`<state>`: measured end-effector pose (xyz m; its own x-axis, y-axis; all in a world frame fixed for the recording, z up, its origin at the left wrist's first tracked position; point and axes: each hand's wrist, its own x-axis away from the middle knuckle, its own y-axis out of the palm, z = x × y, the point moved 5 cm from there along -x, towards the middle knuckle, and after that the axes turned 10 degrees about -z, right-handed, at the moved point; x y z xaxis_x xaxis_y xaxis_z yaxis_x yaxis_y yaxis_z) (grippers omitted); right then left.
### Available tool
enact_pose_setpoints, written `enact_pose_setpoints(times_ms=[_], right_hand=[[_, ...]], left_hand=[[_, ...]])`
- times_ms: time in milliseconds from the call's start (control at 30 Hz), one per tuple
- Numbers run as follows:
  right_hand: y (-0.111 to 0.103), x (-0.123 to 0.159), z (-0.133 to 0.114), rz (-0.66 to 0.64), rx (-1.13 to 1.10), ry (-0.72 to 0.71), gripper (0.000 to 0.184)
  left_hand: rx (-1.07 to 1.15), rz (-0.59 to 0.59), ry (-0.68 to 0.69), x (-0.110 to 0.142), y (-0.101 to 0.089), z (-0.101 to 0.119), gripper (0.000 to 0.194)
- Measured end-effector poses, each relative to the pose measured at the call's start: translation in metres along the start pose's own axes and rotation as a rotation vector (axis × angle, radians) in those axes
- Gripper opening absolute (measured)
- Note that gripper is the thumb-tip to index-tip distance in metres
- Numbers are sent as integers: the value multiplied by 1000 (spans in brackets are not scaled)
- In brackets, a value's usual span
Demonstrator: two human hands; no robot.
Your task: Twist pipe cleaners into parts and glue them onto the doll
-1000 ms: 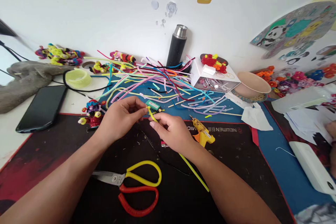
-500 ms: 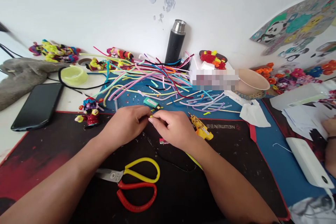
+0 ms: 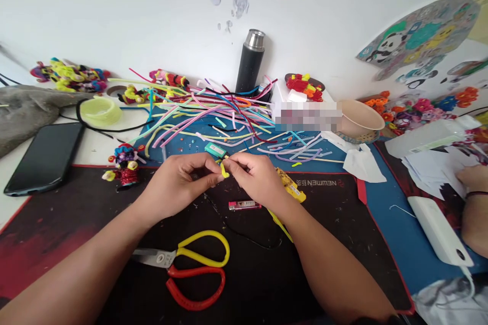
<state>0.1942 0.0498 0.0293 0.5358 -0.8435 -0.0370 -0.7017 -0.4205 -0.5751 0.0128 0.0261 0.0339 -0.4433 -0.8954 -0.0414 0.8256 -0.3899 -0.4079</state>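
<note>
Between my fingertips is a small bent piece of yellow pipe cleaner (image 3: 224, 170). Thumb and forefinger of my left hand (image 3: 179, 183) pinch it from the left. My right hand (image 3: 256, 176) is closed at its other side, fingertips pressed together on it. Just beyond the fingers lies a teal box-like item (image 3: 215, 150). A red lighter (image 3: 244, 205) rests below my right hand, and a yellow glue gun (image 3: 293, 186) lies partly hidden behind it. Yellow-and-red-handled scissors (image 3: 181, 259) lie nearer to me, and a longer yellow strip (image 3: 281, 226) shows beside my right forearm.
Many coloured pipe cleaners (image 3: 213, 106) are heaped at the back, before a black thermos (image 3: 249, 63). A pipe-cleaner doll (image 3: 127, 165) and a phone (image 3: 44, 157) are at left. A bowl (image 3: 360, 117), a white device (image 3: 438, 231) and another person's hand (image 3: 473, 180) are at right.
My hands have turned slightly apart at the fingertips, so more of the yellow piece shows. The lighter is now uncovered. The whole view has shifted a little.
</note>
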Motion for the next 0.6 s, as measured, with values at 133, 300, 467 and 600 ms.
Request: enact_pose_setpoints(times_ms=[133,300,467,600], right_hand=[[5,1,0,-60,-33,19,33],[12,3,0,-101,-19,34,28],[19,6,-6,-154,-4,-5,31],[19,8,-13,-167,63,-45,34]], left_hand=[[8,113,-5,2,-10,2,16],[-120,232,-19,4,-19,5,16],[-243,257,-11,3,-20,6,14],[-331,219,-8,1,-17,2,15]])
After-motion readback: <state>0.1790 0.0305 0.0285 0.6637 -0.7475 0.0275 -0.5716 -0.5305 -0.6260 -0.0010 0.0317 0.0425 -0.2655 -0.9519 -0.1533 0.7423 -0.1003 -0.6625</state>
